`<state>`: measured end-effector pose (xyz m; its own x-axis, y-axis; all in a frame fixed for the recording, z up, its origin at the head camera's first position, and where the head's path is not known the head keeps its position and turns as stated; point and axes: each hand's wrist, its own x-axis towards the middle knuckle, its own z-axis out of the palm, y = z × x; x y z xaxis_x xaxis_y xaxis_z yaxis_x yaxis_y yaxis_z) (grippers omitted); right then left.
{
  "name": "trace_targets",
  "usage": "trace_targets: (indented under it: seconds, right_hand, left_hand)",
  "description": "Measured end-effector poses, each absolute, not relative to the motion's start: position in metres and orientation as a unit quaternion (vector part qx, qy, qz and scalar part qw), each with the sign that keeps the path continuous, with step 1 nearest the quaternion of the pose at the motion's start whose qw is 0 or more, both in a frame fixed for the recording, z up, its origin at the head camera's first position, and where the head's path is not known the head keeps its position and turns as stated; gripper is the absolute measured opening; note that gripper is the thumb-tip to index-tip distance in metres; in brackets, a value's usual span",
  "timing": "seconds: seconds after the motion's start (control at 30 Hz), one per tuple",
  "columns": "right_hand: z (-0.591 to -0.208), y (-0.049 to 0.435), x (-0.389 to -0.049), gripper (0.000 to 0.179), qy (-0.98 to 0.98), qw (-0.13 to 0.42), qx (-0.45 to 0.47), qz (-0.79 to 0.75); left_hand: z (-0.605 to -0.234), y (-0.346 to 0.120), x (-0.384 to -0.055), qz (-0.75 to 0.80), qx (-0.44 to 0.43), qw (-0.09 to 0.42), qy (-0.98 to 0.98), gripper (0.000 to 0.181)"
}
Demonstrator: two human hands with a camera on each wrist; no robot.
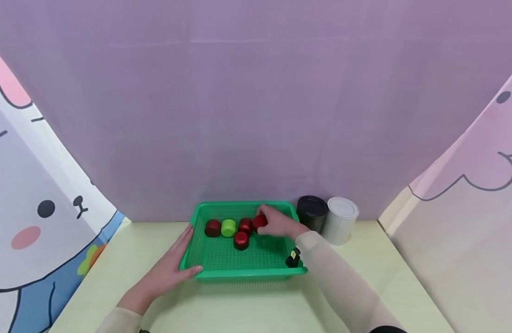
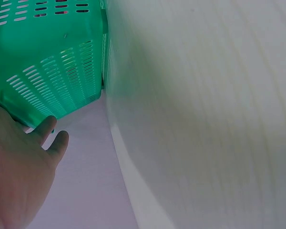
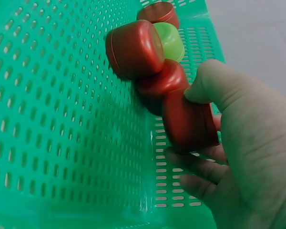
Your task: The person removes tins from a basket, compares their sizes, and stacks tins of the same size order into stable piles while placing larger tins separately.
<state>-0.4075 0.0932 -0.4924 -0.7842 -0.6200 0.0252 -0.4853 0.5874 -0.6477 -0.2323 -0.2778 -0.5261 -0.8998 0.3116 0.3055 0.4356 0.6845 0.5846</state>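
A green perforated basket (image 1: 222,260) stands on the pale table. My left hand (image 1: 171,268) lies against its left side with straight fingers, the thumb spread over the front rim corner. Inside the basket, toward the back right, my right hand (image 1: 277,223) grips a small red round tin (image 3: 188,126) between thumb and fingers. That tin touches another red tin (image 3: 164,81). A light green tin (image 1: 228,228) stands between red ones, with a darker red tin (image 1: 212,228) at the left end. One more red tin (image 1: 241,240) stands in front of the row.
Right of the basket, against the purple backdrop (image 1: 247,115), stand a black canister (image 1: 312,212) and a white canister (image 1: 341,219). A small black item with a yellow mark (image 1: 294,259) shows at the basket's front right corner by the sleeve. Patterned cloth panels flank the table.
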Motion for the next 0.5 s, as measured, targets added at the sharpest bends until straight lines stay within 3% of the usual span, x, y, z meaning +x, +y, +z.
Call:
trace_targets:
  seconds: [0.5]
  right_hand:
    - [-0.4940,0.0938,-0.4101,0.030,0.868,0.085,-0.296,-0.390]
  left_hand:
    - [-0.5241,-0.2764,-0.2336,-0.345,-0.207,0.089,-0.911,0.109]
